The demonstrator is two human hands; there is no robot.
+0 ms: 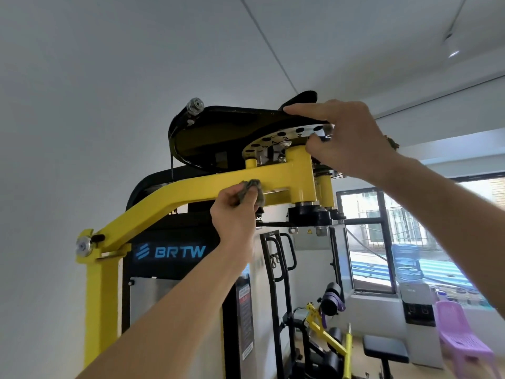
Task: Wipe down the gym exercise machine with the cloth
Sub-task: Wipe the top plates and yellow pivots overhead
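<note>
Your left hand (234,216) grips the grey cloth (250,190) against the yellow arm (169,199); above that arm, your right hand (343,138) pinches the black cam plate (218,127).

Seen from below, a person reaches both bare arms up to the top of a yellow and black exercise machine (102,296). The left hand (235,214) holds a bunched grey cloth (250,190) pressed against the sloping yellow arm (164,205) of the machine. The right hand (344,138) grips the edge of a black plate (218,131) above it, forefinger stretched along the top and thumb tucked beneath, beside a silver disc (273,142) with numbered holes. A black panel (175,251) reads "BRTW" in blue. To the lower right are a window (363,239), a water dispenser (418,302), a purple plastic chair (459,340) and a black padded bench (385,348).
</note>
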